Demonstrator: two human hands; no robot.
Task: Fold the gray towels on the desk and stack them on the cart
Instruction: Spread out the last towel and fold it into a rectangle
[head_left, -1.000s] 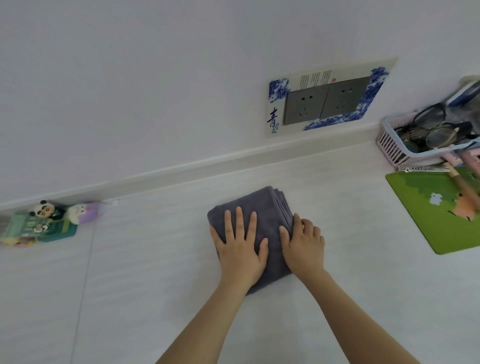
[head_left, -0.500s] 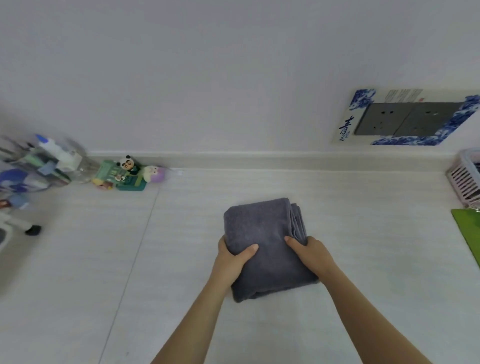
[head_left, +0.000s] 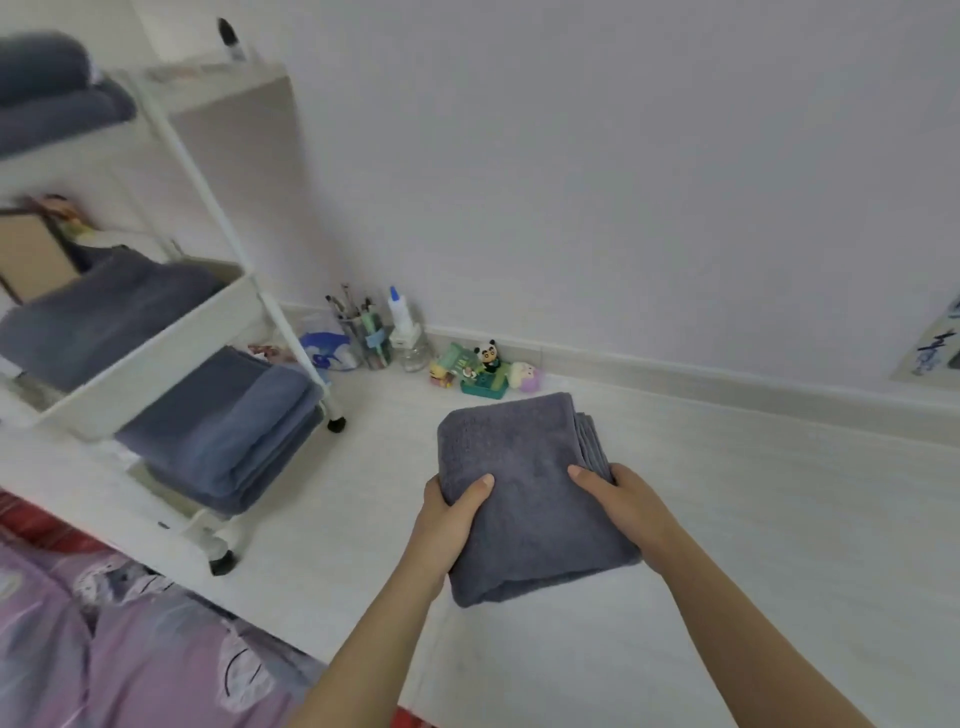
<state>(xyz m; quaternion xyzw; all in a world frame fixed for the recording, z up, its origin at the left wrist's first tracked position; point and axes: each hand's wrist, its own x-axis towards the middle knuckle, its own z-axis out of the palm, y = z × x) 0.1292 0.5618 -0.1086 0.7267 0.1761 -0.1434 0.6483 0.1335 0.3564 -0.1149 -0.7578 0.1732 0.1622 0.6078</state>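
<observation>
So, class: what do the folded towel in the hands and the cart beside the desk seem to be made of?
Towel: soft gray terry-like cloth, matte and fuzzy, with layered folded edges. Cart: white, smooth, thin straight posts and tray walls, probably painted metal, possibly plastic; blur leaves it open.

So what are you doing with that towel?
A person is holding a folded gray towel with both hands: the left hand grips its left edge and the right hand its right edge, thumbs on top. It is over the white desk. To the left stands a white cart whose shelves already hold folded towels, so this one probably goes there next.
</observation>
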